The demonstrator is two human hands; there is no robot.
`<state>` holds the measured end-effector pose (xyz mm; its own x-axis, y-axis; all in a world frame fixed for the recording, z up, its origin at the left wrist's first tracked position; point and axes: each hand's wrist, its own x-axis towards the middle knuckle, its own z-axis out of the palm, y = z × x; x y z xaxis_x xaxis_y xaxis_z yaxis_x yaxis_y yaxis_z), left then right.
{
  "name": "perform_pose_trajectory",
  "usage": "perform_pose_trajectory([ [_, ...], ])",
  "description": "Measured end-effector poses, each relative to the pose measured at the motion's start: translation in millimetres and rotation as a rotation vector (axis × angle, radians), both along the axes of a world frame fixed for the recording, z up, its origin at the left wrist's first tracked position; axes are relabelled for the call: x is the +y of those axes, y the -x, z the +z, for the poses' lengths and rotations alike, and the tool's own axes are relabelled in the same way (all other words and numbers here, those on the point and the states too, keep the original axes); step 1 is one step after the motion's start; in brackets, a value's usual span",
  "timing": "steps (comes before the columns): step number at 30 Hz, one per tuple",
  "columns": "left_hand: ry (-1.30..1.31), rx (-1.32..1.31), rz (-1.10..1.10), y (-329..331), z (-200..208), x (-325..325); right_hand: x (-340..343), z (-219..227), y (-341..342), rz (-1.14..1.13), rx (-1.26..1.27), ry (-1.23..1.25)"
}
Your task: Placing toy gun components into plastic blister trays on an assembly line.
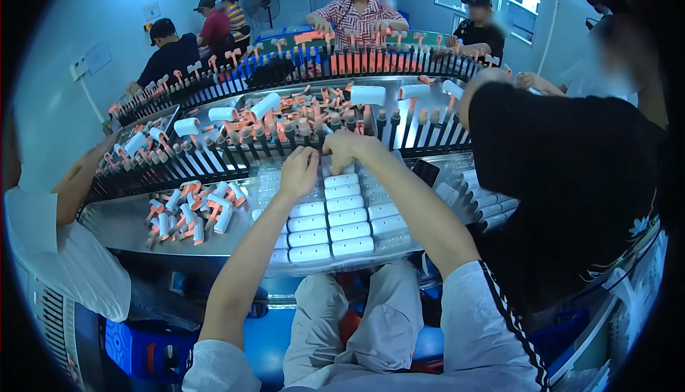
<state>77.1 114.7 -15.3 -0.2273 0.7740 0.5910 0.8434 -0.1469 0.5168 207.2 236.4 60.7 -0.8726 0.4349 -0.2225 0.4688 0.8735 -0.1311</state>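
Note:
My left hand (300, 171) is over the far part of a clear plastic tray (389, 247), its fingers curled together; what they hold, if anything, is hidden. Close beside it, my right hand (343, 149) points its fingers down at the far end of a column of white casings (347, 217). The fingers of that hand are bent together, and I cannot make out what is between them. In the tray the white, rounded casings lie side by side in rows. Just beyond both hands stands a rack of dark upright posts with pale tips (305, 129).
At left lies a pile of white-and-orange parts (196, 210). Behind the rack, a metal tray (239, 117) holds many orange pieces. A dark flat object (426, 171) lies right of my forearm. Co-workers sit close on both sides; a person in black (564, 185) leans in at right.

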Motion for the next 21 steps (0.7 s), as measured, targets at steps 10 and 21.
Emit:
perform_pose_trajectory([
  [10,0.028,-0.18,-0.034,1,2,11,-57,38,-55,0.049,0.451,-0.305],
  [21,-0.357,-0.391,-0.171,-124,15,-216,-224,-25,-206,-0.19,1.234,0.873],
])
